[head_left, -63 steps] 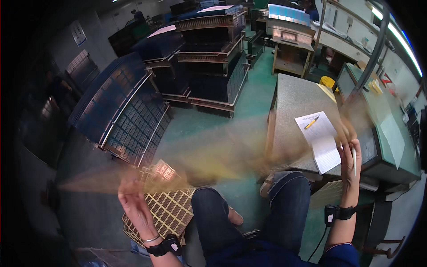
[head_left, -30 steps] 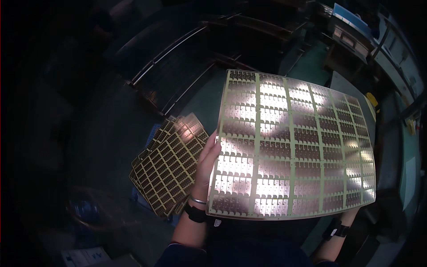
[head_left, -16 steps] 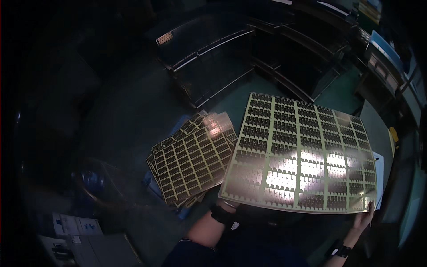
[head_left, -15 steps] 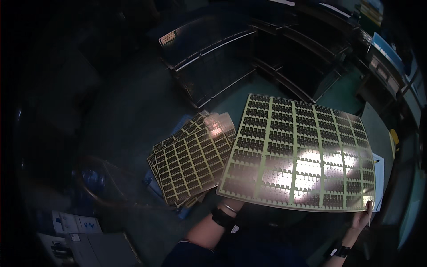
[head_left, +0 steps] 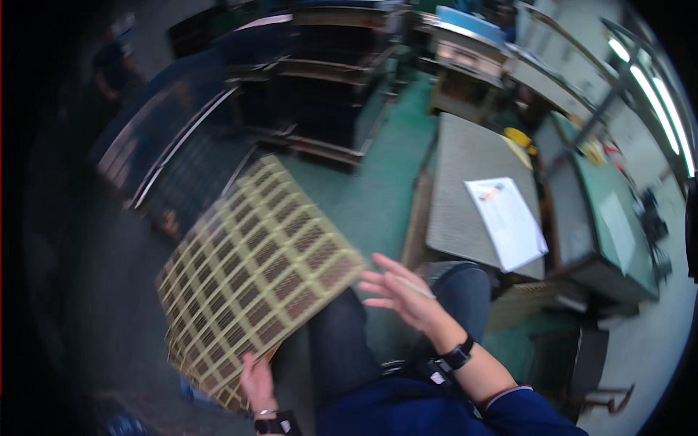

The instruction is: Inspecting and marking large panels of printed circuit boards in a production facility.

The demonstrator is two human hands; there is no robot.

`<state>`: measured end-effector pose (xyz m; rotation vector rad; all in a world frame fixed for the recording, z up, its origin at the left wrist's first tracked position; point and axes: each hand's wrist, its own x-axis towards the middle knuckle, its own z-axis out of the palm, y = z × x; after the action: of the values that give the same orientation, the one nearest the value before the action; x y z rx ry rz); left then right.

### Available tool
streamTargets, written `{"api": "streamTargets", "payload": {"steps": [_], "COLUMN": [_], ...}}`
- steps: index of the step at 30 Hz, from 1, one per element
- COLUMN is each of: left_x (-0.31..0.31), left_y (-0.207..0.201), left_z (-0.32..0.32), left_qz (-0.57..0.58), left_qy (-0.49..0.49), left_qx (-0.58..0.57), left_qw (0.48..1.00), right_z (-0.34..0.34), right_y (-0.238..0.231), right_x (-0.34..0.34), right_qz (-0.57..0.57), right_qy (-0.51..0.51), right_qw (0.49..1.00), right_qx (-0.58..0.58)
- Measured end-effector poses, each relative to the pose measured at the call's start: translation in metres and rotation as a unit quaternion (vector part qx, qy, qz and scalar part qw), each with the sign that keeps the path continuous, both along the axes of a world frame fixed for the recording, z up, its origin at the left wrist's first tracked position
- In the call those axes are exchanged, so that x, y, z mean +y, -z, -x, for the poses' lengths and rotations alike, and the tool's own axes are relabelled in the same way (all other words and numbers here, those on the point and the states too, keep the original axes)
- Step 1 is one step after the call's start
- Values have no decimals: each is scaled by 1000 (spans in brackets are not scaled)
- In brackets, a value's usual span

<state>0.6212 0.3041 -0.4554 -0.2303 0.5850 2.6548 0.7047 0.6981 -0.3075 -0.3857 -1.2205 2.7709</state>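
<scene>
A large circuit board panel [head_left: 251, 272], patterned in dark blocks between pale green strips, lies tilted left of centre. More panels [head_left: 189, 367] peek out beneath its lower left edge. My left hand [head_left: 257, 381] is closed on the near edge of the top panel, fingertips over its surface. Beside the panel's right corner is my right hand [head_left: 407, 294], its fingers spread and apart from the panel. A slim pale stick-like thing [head_left: 416, 286] lies along that hand; how it is held cannot be made out.
To the right stands a grey-topped table [head_left: 465, 160] bearing white papers [head_left: 509, 225] and a yellow object [head_left: 520, 138]. Farther right is a green-topped bench [head_left: 618, 225]. Dark racks [head_left: 320, 80] stand at the back. A person [head_left: 116, 65] is at the far left.
The panel has swung left and down from in front of me, over the stack. My right hand has let go of its edge. The view has turned right.
</scene>
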Motion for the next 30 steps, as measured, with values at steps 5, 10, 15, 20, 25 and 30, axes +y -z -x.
{"api": "streamTargets", "payload": {"steps": [5,10,15,20,25,30], "left_x": [-3,8,114,238,303,309], "left_y": [46,26,-120,-281,-299,-291], "left_z": [13,-1,19,-35,-168,-189], "left_qz": [205,364,403,-7,-240,-334], "left_qy": [-35,247,350,497,483,516], "left_qx": [-103,-230,225,677,570,460], "left_qw": [973,868,815,544,620,640], "right_z": [-53,-116,-198,-275,-339,-331], "right_y": [7,-20,-28,-10,40,59], "right_x": [52,54,56,89,169,212], "right_qz": [-96,-143,-256,-495,-655,-658], "right_qy": [58,132,147,256,331,328], "right_qw": [993,979,948,782,576,563], "right_qx": [-43,-68,-114,-280,-359,-377]}}
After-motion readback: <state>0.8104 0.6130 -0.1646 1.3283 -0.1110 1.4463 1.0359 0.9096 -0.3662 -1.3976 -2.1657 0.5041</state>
